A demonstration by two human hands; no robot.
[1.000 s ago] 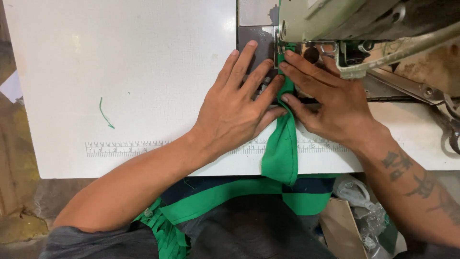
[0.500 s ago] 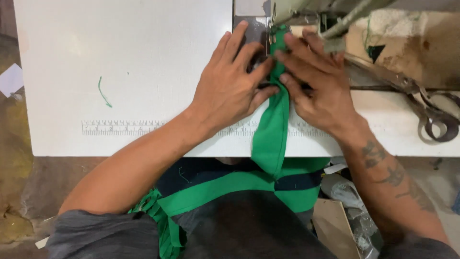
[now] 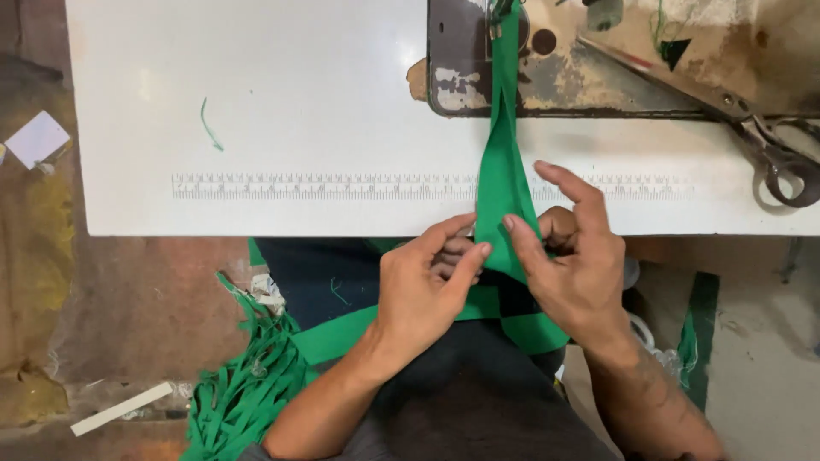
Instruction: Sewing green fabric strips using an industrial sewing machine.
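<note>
While the green fabric strip (image 3: 502, 171) runs from the sewing machine plate (image 3: 461, 77) off the white counter (image 3: 256, 85) edge, left hand (image 3: 423, 286) and right hand (image 3: 572, 265) both pinch it there, fingers closed.

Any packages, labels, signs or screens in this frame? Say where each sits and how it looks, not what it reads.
No packages, signs or screens.
Ruler strip: printed scale along the white table's front edge, long, pale with dark ticks.
White card: on the floor at far left, small, square, blank.
Both hands pinch the green fabric strip.
</note>
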